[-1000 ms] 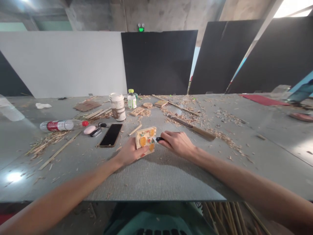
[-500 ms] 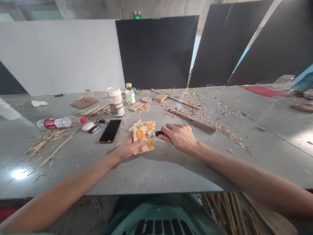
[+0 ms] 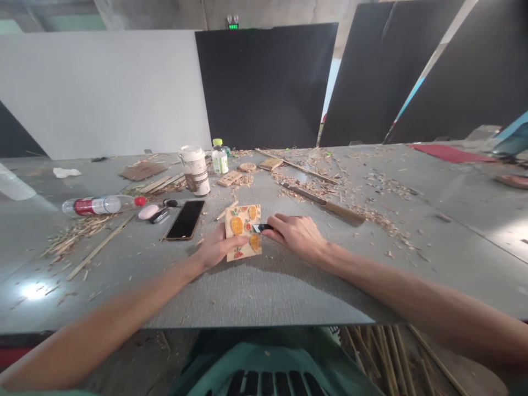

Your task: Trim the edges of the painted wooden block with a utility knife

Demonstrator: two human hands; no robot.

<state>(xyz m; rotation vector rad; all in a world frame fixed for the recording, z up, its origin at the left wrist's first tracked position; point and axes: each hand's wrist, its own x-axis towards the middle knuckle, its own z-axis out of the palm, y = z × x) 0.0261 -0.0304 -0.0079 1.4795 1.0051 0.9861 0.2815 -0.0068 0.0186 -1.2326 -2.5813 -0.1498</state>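
Note:
My left hand [image 3: 214, 247] grips a small wooden board [image 3: 243, 252] by its left side, thumb across the front. Orange and red fruit shapes with green leaves, apparently carved and painted, cover the board's face. In my right hand [image 3: 295, 231], fingers are wrapped round the dark handle of a utility knife [image 3: 262, 227]. Its blade lies over the right part of the board, near an orange shape; whether the edge touches the wood I cannot tell. A black phone [image 3: 185, 220] rests on the table left of the board.
Wood shavings litter the grey table [image 3: 272, 302]. Behind the board stand a paper cup [image 3: 195, 170] and a green-capped bottle [image 3: 219, 158]. A long wooden-handled blade [image 3: 322, 203] lies back right. At left lies a red-labelled plastic bottle [image 3: 99, 206]. Bamboo strips [image 3: 383, 352] are below the table edge.
My right hand has shifted slightly left and turned, so the knife blade now reaches further over the board and shows more. My left hand and the board are almost unmoved.

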